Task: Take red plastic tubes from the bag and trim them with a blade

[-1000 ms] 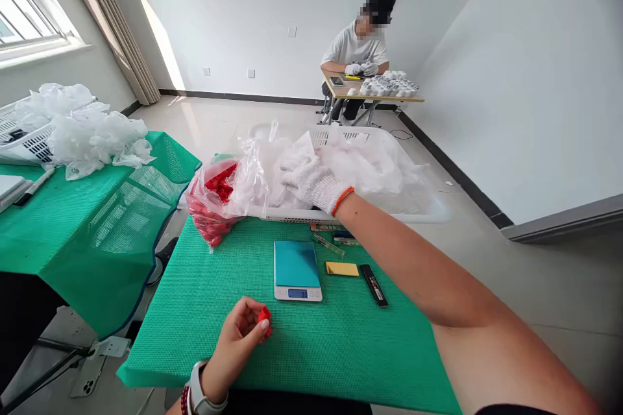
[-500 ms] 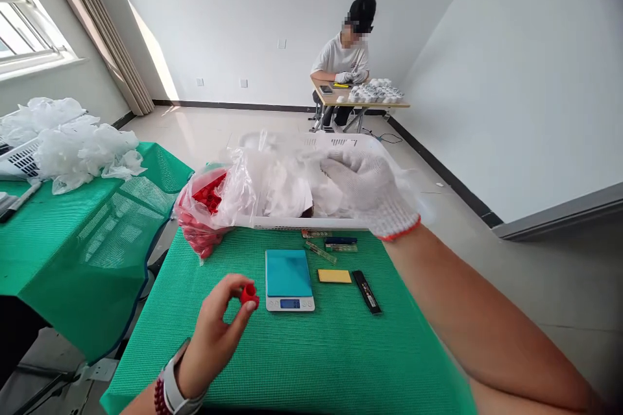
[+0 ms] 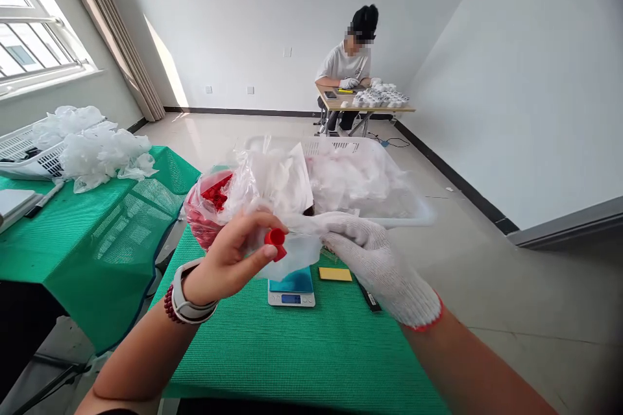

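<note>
My bare left hand [image 3: 228,266] pinches a small red plastic fitting [image 3: 275,237] with a round open end facing me. In my right hand [image 3: 377,256], which wears a white knitted glove with a red cuff, is a thin clear plastic bag [image 3: 294,259]. The bag stretches across to my left fingers, behind the red fitting; whether those fingers grip it too I cannot tell. Below it, a digital scale [image 3: 292,299] with a blue top is partly covered. A clear bag of red fittings [image 3: 202,224] stands just beyond my left hand.
A white basket [image 3: 411,215] at the table's far side holds plastic bags and white paper. A yellow pad [image 3: 335,274] and a black packet [image 3: 374,303] lie right of the scale. Another green-covered table [image 3: 97,233] stands left. A person [image 3: 344,63] sits at a far table.
My right hand has come down and nearer from over the basket, bringing the plastic bag. My left hand has risen to meet it, still holding the red fitting.
</note>
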{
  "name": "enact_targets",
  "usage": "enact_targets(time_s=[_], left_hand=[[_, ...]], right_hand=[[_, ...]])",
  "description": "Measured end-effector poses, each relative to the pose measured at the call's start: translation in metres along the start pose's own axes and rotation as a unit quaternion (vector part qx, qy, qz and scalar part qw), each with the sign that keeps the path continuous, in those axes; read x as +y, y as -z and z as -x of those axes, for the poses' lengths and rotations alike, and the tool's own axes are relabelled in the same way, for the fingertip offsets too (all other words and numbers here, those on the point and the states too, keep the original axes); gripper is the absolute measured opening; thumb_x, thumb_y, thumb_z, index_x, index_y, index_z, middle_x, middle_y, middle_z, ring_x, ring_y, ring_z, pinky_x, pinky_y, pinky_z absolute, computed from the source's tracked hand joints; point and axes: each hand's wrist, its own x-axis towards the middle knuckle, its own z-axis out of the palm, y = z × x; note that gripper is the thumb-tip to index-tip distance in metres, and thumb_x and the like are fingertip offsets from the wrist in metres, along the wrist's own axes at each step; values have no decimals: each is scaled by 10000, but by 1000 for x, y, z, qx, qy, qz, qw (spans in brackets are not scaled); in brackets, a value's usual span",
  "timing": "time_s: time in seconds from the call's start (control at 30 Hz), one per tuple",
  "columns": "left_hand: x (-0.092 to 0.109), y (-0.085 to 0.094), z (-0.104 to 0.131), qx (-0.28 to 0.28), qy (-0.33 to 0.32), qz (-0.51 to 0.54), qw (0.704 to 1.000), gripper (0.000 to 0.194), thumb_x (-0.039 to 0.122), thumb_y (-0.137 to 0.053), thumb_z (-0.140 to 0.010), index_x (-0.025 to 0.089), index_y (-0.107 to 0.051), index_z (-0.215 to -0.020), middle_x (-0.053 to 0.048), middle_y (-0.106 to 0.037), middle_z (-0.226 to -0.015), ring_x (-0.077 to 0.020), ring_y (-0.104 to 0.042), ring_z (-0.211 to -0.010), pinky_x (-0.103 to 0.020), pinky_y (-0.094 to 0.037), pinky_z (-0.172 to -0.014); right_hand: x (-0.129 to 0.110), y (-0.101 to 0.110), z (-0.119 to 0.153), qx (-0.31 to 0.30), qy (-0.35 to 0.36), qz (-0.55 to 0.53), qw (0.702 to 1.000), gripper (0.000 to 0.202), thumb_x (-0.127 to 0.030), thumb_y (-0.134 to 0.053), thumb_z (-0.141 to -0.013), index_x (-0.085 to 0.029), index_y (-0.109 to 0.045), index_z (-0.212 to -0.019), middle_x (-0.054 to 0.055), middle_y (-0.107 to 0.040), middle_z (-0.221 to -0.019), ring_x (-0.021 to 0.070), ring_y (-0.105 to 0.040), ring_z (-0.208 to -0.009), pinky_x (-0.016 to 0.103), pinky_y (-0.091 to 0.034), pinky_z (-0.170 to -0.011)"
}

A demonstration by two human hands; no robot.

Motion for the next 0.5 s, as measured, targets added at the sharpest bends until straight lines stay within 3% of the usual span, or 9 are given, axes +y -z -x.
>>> enact_targets(time_s=[0.1,0.23,0.33,0.5], left_hand=[[-10,-3,15,45,39,35,998,210,357,-588,-958,191,-643,-1074,-67,-672,-929,-129,-641,-713,-249,-563,-607],[-18,-1,24,80,33,-65,994,174,275,-674,-906,217,-681,-1070,-49,-690,-914,-158,-645,-829,-293,-565,-724],[-22,-2,27,72,15,-158,985,205,236,-705,-877,245,-709,-1082,-44,-686,-910,-174,-630,-866,-326,-552,-776],[-30,-5,29,47,-5,-287,957,212,243,-655,-915,275,-732,-1110,-18,-585,-837,-111,-571,-689,-228,-480,-597]], right_hand=[[24,1,9,55,-52,-87,993,218,-368,-639,-903,-247,-759,-1040,42,-756,-1040,222,-704,-1026,377,-622,-875],[46,-4,17,118,-87,-152,977,205,-420,-697,-853,-274,-765,-981,16,-770,-983,204,-723,-972,347,-632,-851],[55,-8,22,114,-90,-159,977,215,-415,-683,-870,-287,-757,-1026,19,-765,-1052,211,-713,-1031,360,-621,-899],[64,-14,29,84,-105,-103,986,246,-367,-622,-919,-282,-732,-1122,34,-731,-1182,233,-668,-1151,382,-592,-960]])
